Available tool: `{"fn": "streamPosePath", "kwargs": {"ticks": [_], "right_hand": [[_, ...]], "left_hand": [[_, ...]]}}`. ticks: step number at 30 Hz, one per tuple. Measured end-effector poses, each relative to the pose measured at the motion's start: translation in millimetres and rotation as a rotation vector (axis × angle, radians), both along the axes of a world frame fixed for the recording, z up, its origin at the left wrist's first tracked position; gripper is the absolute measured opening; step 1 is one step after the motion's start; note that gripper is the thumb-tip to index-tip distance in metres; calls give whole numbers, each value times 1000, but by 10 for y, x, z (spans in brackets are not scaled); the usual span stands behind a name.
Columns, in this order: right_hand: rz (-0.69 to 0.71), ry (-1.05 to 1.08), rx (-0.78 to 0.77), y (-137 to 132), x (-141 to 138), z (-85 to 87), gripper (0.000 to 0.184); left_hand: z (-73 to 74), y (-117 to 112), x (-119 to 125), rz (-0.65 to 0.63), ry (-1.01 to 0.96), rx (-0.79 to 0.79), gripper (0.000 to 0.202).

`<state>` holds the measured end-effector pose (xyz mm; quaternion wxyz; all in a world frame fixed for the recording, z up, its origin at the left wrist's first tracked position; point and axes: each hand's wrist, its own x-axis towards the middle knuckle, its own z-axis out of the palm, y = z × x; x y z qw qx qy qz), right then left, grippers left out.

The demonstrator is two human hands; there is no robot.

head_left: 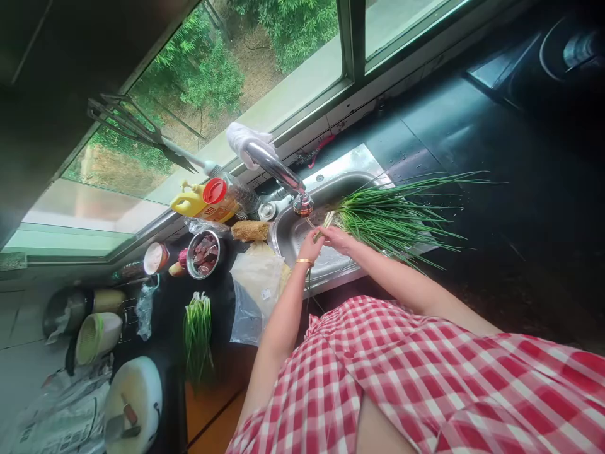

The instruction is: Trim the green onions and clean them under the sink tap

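Observation:
My left hand (309, 246), a gold bangle on its wrist, is closed on the pale root end of a stalk over the steel sink (331, 186), right under the tap (283, 173). My right hand (336, 238) is closed round the root ends of a big bunch of green chives (401, 214). The chives' long leaves fan out to the right over the sink rim and the dark counter. Both hands nearly touch each other.
A second, smaller bunch of chives (198, 331) lies on the counter at the left, beside plastic bags (258, 287). A yellow oil bottle with a red cap (203, 200), a steel bowl of reddish pieces (204, 254), a sponge (249, 231) and cups (97, 337) stand along the window side.

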<state>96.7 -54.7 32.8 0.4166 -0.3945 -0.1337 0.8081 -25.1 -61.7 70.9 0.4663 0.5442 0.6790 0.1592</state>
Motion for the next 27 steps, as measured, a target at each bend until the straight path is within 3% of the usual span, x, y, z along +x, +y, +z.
{"fn": "streamPosePath", "kwargs": {"ticks": [5,11,14,17,22,27], "right_hand": [[-12,-10,-6,13,-58,-35,29],[-171,-44,-155,293,182,-104,27],[-66,-71,-153,272,177,-85,34],[38,-101,-43,176,102,-74,38],[-9,-106,-7,164,129,-86,32],[36,-44,25,229,185,-2,26]], "left_hand": [[-17,0,-32,-91,28,-45,23],[80,13,-58,-26,-107,-210,29],[98,19,-21,48,-180,-259,38],[81,41,22,143,-254,-297,45],[83,102,14,300,-345,-329,41],[114,110,-9,188,-483,-450,55]]}}
